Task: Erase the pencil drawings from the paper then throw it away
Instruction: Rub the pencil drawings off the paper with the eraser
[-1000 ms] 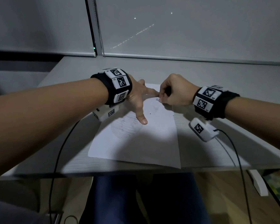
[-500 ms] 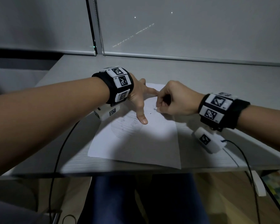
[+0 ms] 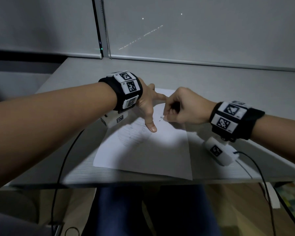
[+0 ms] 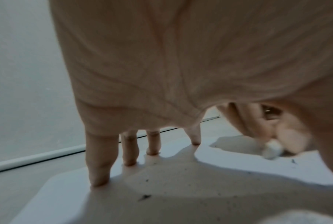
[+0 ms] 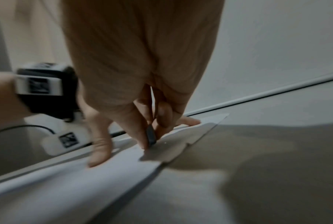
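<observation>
Nearest the camera, the paper (image 3: 143, 155) lies flat on the grey counter (image 3: 211, 79), its near edge close to the counter's front lip, presumably so both arms can reach it without stretching. A faint shaded pencil drawing (image 3: 133, 133), roundish, sits in the sheet's left-middle, not yet rubbed out by the look of it.

Moving up the sheet, the left hand (image 3: 147, 106) is spread wide, fingers straight, thumb and fingertips (image 4: 99, 178) pressing down on the paper. That's a brace: it pins the sheet so it won't slide or crumple under rubbing. Dark crumbs of eraser debris (image 4: 144, 197) are scattered on the paper under that palm.

Just beside it, the right hand (image 3: 184, 108) is curled tight, thumb and fingers pinching a small eraser (image 3: 162, 117) with its tip down on the paper. From the left wrist view the working end looks white; from the right wrist view a dark sleeve or body shows between the fingers. A short grip near the tip gives firm pressure, I'd judge. A small dark mark (image 3: 160, 120) lies right at the tip, likely the current target.

Writing? None readable. The wristbands (image 3: 128, 86) carry black-and-white square marker patterns with tiny characters too small to make out; the paper shows no legible text.

Farthest back, a lowered window blind (image 3: 194, 31) with specks of light showing through.
</observation>
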Available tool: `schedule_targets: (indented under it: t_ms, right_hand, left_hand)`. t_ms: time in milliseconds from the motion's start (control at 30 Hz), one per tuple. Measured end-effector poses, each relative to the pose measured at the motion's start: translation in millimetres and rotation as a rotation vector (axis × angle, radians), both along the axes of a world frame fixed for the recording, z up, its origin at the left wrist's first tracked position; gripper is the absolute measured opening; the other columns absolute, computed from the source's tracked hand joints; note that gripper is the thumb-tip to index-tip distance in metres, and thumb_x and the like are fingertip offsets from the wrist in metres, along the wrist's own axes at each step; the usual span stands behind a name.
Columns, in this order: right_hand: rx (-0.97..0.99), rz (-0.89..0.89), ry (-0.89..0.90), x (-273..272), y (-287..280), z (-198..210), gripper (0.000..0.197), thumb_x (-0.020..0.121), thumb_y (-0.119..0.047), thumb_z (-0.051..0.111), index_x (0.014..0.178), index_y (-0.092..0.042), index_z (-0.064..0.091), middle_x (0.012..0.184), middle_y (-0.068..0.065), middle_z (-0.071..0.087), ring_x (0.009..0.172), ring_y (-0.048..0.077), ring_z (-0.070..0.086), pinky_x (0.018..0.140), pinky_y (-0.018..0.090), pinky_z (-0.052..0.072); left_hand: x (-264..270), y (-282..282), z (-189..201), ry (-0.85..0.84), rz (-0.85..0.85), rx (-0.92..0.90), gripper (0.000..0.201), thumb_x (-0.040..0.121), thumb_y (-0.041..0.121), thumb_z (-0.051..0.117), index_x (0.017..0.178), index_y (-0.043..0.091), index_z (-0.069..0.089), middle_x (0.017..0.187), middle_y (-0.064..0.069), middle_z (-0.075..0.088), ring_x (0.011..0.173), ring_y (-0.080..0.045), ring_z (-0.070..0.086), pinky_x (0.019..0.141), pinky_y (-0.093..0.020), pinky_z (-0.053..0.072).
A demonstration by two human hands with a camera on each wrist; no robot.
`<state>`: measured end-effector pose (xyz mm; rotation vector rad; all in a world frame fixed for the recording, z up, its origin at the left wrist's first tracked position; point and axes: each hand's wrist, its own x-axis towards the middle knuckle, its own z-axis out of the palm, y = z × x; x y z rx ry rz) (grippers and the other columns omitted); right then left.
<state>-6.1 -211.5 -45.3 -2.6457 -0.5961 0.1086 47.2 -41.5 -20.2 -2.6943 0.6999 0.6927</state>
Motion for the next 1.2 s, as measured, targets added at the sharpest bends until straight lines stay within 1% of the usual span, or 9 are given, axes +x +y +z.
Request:
schedule_targets:
  t_ms: [67,200,367,433,533,667,933,1100,1200]
  right_hand:
    - [0.003,0.046,0.004,-6.2,2.3,-0.9,0.004,0.081,-0.016,0.084,0.078,-0.013,0.081,0.065,-0.002,0.073,0.054,0.003,0.061,0.056,0.009,0.044]
    - [-0.043,-0.059,-0.072,22.0,-1.9,0.6,0.004,0.08,-0.014,0.082,0.076,-0.014,0.083,0.058,-0.011,0.067,0.051,-0.002,0.059,0.054,0.005,0.041]
    - [-0.078,-0.171,-0.142,39.8,-1.5,-1.8,0.011,0.081,-0.009,0.073,0.071,-0.011,0.079,0.062,-0.001,0.068,0.053,0.007,0.057,0.057,0.017,0.045]
    - [-0.064,-0.161,-0.141,36.1,-1.6,-3.3,0.012,0.081,-0.011,0.076,0.07,-0.013,0.078,0.061,-0.005,0.067,0.052,0.002,0.056,0.054,0.01,0.041]
    - [-0.024,-0.069,-0.079,21.0,-0.1,-3.0,0.007,0.081,-0.016,0.081,0.074,-0.015,0.08,0.06,-0.009,0.067,0.051,0.001,0.058,0.056,0.011,0.044]
    - [-0.021,0.008,-0.012,14.6,2.2,-1.1,0.008,0.08,-0.021,0.086,0.075,-0.018,0.081,0.058,-0.01,0.068,0.053,0.003,0.06,0.057,0.012,0.048]
    - [-0.031,-0.241,-0.11,58.4,0.9,-1.4,0.009,0.081,-0.015,0.081,0.072,-0.012,0.081,0.062,-0.004,0.068,0.055,0.006,0.058,0.058,0.018,0.045]
    - [0.014,-0.08,-0.026,31.7,7.4,-4.7,0.006,0.08,-0.015,0.082,0.074,-0.013,0.081,0.059,-0.01,0.068,0.049,-0.003,0.058,0.055,0.008,0.044]
    - [0.008,-0.058,-0.04,33.4,7.2,-4.4,0.005,0.079,-0.017,0.083,0.076,-0.014,0.082,0.061,-0.008,0.069,0.05,-0.002,0.058,0.057,0.01,0.045]
  left_hand:
    - [1.6,-0.1,-2.5,-0.007,-0.007,-0.015,0.141,0.05,0.083,0.087,0.162,0.062,0.004,0.147,-0.003,0.029,0.144,-0.039,0.039,0.094,-0.048,0.043]
    - [0.3,0.2,-0.9,0.001,0.007,-0.011,0.143,0.05,0.081,0.088,0.162,0.063,0.001,0.155,-0.003,0.026,0.148,-0.04,0.036,0.107,-0.053,0.044]
    - [0.1,0.0,-0.3,0.013,-0.005,0.008,0.147,0.04,0.087,0.086,0.159,0.065,0.003,0.153,-0.002,0.028,0.144,-0.041,0.041,0.106,-0.059,0.047]
    - [2.0,2.4,-2.5,0.011,-0.005,-0.015,0.155,0.036,0.088,0.085,0.162,0.06,0.0,0.154,-0.001,0.028,0.146,-0.04,0.04,0.107,-0.059,0.047]
    - [4.1,6.1,-7.1,-0.005,-0.013,-0.04,0.16,0.034,0.091,0.082,0.167,0.048,0.004,0.152,-0.002,0.031,0.145,-0.036,0.041,0.104,-0.054,0.045]
    - [4.6,8.1,-9.6,0.009,-0.018,-0.08,0.161,0.027,0.094,0.08,0.165,0.05,0.011,0.154,-0.002,0.031,0.146,-0.037,0.04,0.105,-0.054,0.045]
    - [4.0,8.4,-7.9,0.004,-0.041,-0.049,0.171,0.021,0.097,0.074,0.167,0.047,0.001,0.159,-0.002,0.029,0.148,-0.037,0.039,0.112,-0.06,0.044]
    - [2.1,9.8,-6.7,0.006,-0.035,-0.064,0.155,0.027,0.095,0.077,0.162,0.047,0.015,0.143,0.0,0.037,0.136,-0.037,0.048,0.106,-0.058,0.047]
    - [2.0,8.1,-7.2,0.014,-0.03,-0.07,0.155,0.025,0.095,0.077,0.16,0.046,0.018,0.14,0.0,0.037,0.135,-0.037,0.048,0.106,-0.059,0.047]
